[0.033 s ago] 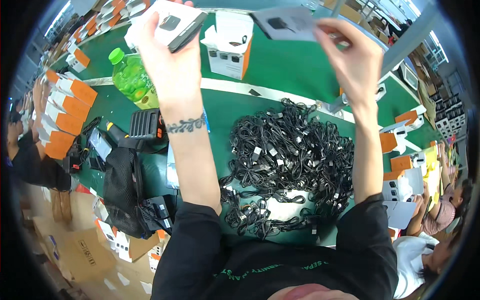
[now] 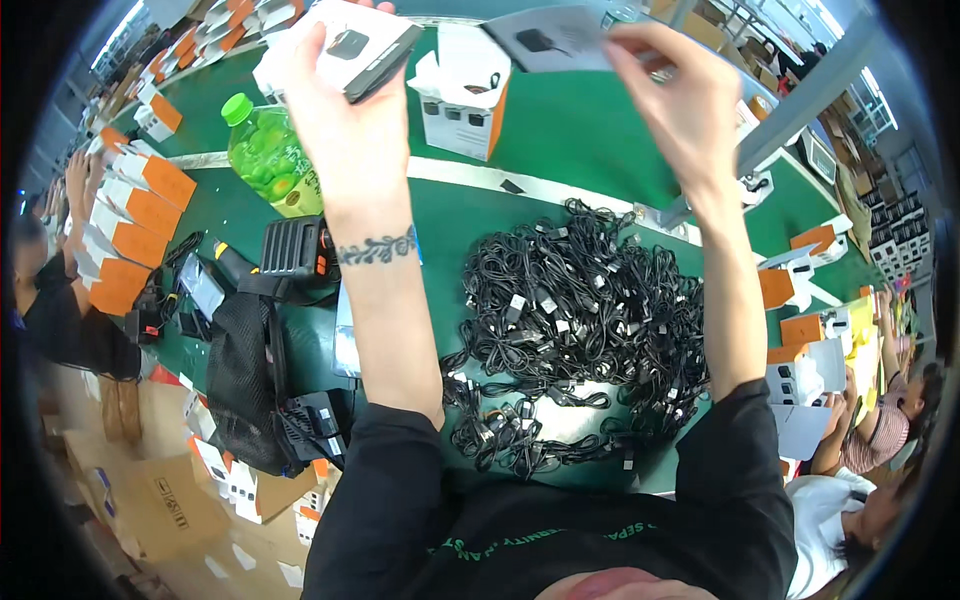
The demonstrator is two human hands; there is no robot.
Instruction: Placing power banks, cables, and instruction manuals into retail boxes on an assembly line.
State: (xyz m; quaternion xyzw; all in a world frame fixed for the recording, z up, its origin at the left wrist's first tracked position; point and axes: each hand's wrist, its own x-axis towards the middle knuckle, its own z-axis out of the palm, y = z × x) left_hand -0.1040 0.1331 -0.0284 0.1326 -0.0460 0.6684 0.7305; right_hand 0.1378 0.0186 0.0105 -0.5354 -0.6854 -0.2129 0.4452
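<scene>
My left hand [image 2: 350,135] is closed around a stack of small printed booklets [image 2: 375,45], white on top with a picture of a dark device. My right hand [image 2: 690,115] pinches a single grey booklet [image 2: 550,40] by its right edge, above the green table. Between the hands stands an open white and orange box [image 2: 458,118], its flaps up and a bit of black cable showing at its top. Nearer to me lies a big heap of coiled black cables [image 2: 580,300] with pale plugs, touched by neither hand.
Left of the heap are a green-capped bottle [image 2: 270,160], a black speaker-like device [image 2: 290,248] and a black mesh bag [image 2: 240,370]. Open orange and white boxes [image 2: 140,230] line the left. A metal post [image 2: 800,100] rises at right. Other people sit at both sides.
My right hand has moved left with the single booklet, bringing it closer to the open box. My left hand and its stack have shifted slightly right.
</scene>
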